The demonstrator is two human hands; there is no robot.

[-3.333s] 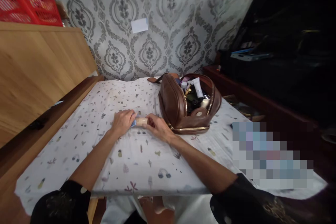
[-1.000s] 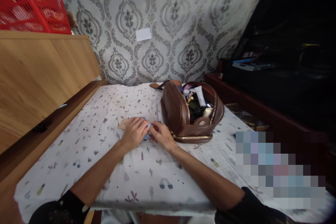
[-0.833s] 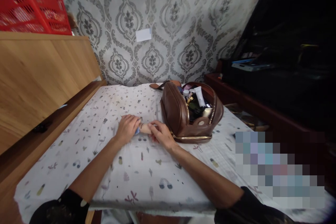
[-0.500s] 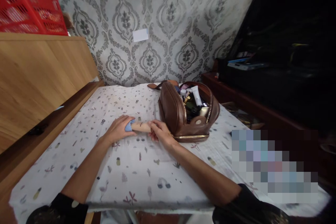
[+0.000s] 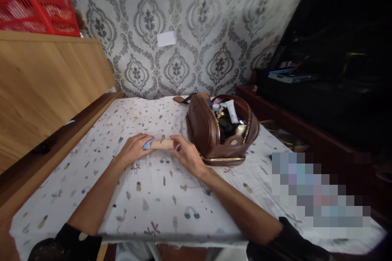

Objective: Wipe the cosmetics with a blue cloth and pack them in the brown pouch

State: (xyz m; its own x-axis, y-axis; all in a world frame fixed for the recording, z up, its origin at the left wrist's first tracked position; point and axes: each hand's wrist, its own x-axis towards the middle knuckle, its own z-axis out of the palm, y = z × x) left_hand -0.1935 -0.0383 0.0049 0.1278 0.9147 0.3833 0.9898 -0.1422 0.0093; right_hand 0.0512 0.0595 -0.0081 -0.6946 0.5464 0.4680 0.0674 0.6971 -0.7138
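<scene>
A beige tube (image 5: 162, 144) lies across the patterned cloth of the table (image 5: 159, 195). My right hand (image 5: 186, 153) pinches its right end. My left hand (image 5: 133, 149) presses a small blue cloth (image 5: 148, 144) against the tube's left end, fingers curled round it. Just right of my hands stands an open brown leather pouch (image 5: 203, 128) filled with cosmetics, among them a white tube (image 5: 232, 111) sticking up.
A wooden cabinet (image 5: 45, 81) runs along the left with a red crate (image 5: 36, 2) on top. Patterned wallpaper (image 5: 199, 28) backs the table. Dark furniture (image 5: 321, 89) with flat items on it fills the right side. A blurred patch lies at the table's right edge.
My left hand has slid back and forth along the tube with the blue cloth and now sits at its left end, so more of the tube shows. My right hand has stayed at the right end.
</scene>
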